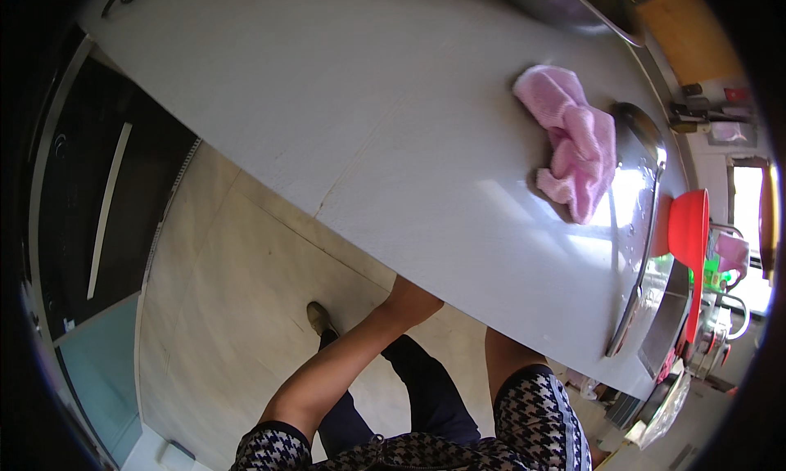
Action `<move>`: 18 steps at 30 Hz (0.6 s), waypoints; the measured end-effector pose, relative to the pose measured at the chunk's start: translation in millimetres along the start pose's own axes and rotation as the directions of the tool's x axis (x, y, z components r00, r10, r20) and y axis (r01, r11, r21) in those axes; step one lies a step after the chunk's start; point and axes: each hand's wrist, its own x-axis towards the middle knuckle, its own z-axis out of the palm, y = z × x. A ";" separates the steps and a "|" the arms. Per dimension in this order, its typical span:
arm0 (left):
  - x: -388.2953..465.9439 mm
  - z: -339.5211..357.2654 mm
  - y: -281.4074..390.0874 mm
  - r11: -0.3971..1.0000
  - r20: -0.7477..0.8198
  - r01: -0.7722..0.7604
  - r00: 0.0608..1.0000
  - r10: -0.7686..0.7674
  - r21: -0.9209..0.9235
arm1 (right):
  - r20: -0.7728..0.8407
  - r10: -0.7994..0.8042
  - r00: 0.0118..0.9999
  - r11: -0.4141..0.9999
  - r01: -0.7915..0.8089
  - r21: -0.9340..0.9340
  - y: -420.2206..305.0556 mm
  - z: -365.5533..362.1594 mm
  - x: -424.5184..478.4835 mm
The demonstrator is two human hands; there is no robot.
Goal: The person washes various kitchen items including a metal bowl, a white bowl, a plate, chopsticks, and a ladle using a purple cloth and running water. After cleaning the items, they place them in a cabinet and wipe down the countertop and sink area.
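Note:
My left hand reaches under the front edge of the grey countertop. Only its wrist and the back part show; the fingers are hidden below the counter. My right hand is out of view, its forearm passing beneath the same edge farther right. On the counter before me lies a crumpled pink cloth. Right beside the cloth is a long utensil with a dark rounded head and a shiny metal handle. What either hand touches cannot be seen.
A large metal pan stands at the counter's far side. A red plastic scoop is at the right, near the sink. Several knives hang beyond. Leftward is a dark-fronted built-in cabinet or appliance with a long handle.

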 end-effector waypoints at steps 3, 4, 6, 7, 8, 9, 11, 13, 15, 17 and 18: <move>-11.7 -2.7 12.4 0.995 0.098 0.029 0.994 -0.038 0.092 | -0.013 -0.007 1.000 0.998 0.006 -0.059 -0.5 6.2 -9.1; -14.6 -3.7 17.6 0.992 0.119 0.032 0.992 -0.046 0.119 | -0.023 -0.015 1.000 0.997 0.013 -0.082 -1.9 5.6 -14.7; -18.0 -4.7 30.3 0.986 0.163 0.032 0.985 -0.059 0.164 | -0.051 -0.035 0.998 0.989 0.028 -0.145 -1.1 -0.7 -33.1; -20.0 -6.6 34.7 0.981 0.179 0.040 0.981 -0.075 0.191 | -0.057 -0.041 0.998 0.983 0.030 -0.179 4.3 -2.8 -47.3; -21.3 -8.3 38.3 0.975 0.193 0.025 0.979 -0.068 0.219 | -0.067 -0.050 0.996 0.977 0.034 -0.213 9.3 -8.6 -65.5; -22.2 -9.9 40.3 0.969 0.202 0.011 0.977 -0.063 0.248 | -0.073 -0.052 0.996 0.969 0.033 -0.246 15.5 -12.1 -85.8; -22.5 -12.6 45.5 0.963 0.212 -0.010 0.976 -0.050 0.271 | -0.095 -0.049 0.994 0.953 0.018 -0.301 28.5 -23.7 -126.1; -25.2 -17.9 50.7 0.959 0.192 -0.002 0.980 -0.054 0.283 | -0.088 -0.012 0.996 0.940 -0.019 -0.340 44.1 -23.8 -155.7; -26.4 -22.2 56.5 0.951 0.142 0.003 0.989 -0.050 0.310 | -0.074 0.032 0.997 0.925 -0.057 -0.376 54.8 -18.7 -168.4; -22.3 -18.4 67.2 0.957 0.150 -0.044 0.989 0.000 0.287 | -0.125 0.038 0.991 0.909 -0.087 -0.408 57.9 -25.6 -166.0; -21.3 -20.4 73.7 0.956 0.155 -0.064 0.988 0.019 0.288 | -0.128 0.049 0.991 0.895 -0.101 -0.434 59.6 -23.9 -162.3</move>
